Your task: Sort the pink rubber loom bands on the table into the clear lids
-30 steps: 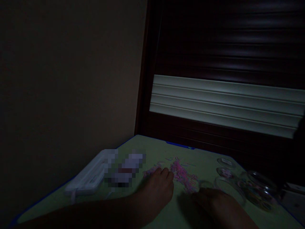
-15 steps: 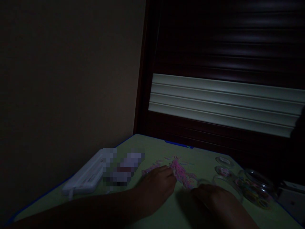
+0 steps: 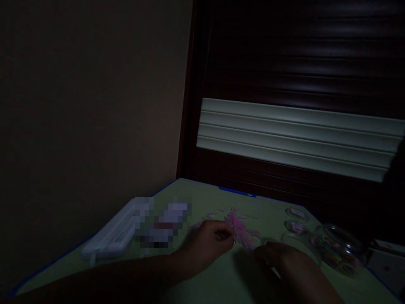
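Observation:
A pile of small pink and purple bands [image 3: 237,226] lies loose at the middle of the pale green table [image 3: 196,194]. My left hand [image 3: 210,245] is at the pile's near left side, thumb and index finger pinched together; something tiny shows at the fingertips, too small to name. To the right, my right hand [image 3: 284,261] hovers low over the table with its fingers curled; what it holds, if anything, is hidden in the dark. Just beyond it sits a clear round dish, partly covered by the hand.
At the right lie a clear jar of coloured bands [image 3: 340,249] and small round containers [image 3: 296,227]. On the left are a white power strip [image 3: 110,236] and a blurred-out flat object [image 3: 167,221]. A wall and a dark shutter stand behind.
My left hand has lifted slightly from the pile, its thumb and index finger now forming a ring. The right hand's fingers have shifted a little.

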{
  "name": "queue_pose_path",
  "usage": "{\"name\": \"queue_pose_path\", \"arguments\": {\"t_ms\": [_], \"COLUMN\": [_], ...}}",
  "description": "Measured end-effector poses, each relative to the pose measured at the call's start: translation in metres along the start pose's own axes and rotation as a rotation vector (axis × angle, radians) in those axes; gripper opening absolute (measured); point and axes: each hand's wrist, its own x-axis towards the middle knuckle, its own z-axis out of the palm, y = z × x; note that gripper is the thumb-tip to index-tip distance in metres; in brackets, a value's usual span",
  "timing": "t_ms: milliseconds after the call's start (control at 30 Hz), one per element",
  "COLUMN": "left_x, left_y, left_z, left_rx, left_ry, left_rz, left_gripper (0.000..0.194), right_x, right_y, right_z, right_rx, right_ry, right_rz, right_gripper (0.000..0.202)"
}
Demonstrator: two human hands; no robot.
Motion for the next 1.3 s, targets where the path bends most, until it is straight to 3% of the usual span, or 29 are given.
{"name": "queue_pose_path", "arguments": {"t_ms": [233,433,633,1300], "left_x": [-0.001,-0.004,-0.007,-0.008], "left_y": [0.006,0.012,0.014,0.015], "left_z": [0.003,0.005,0.005,0.006], "left_rx": [-0.112,-0.252,-0.308,-0.36], "left_ry": [-0.06,-0.126,-0.229,-0.265], "left_rz": [0.073,-0.059,-0.063,-0.065], "left_gripper": [0.013,0.016,0.017,0.02], "right_x": [-0.001,-0.001,0.0,0.001], "right_y": [-0.003,-0.003,-0.002,-0.002], "right_z": [0.001,0.005,0.01,0.009], "right_rx": [-0.002,0.022,0.003,0.019], "right_ry": [0.016,0.03,0.06,0.057], "right_rz": [-0.003,-0.025,-0.032,-0.029], "right_gripper": [0.023,0.016,0.014,0.016]}}
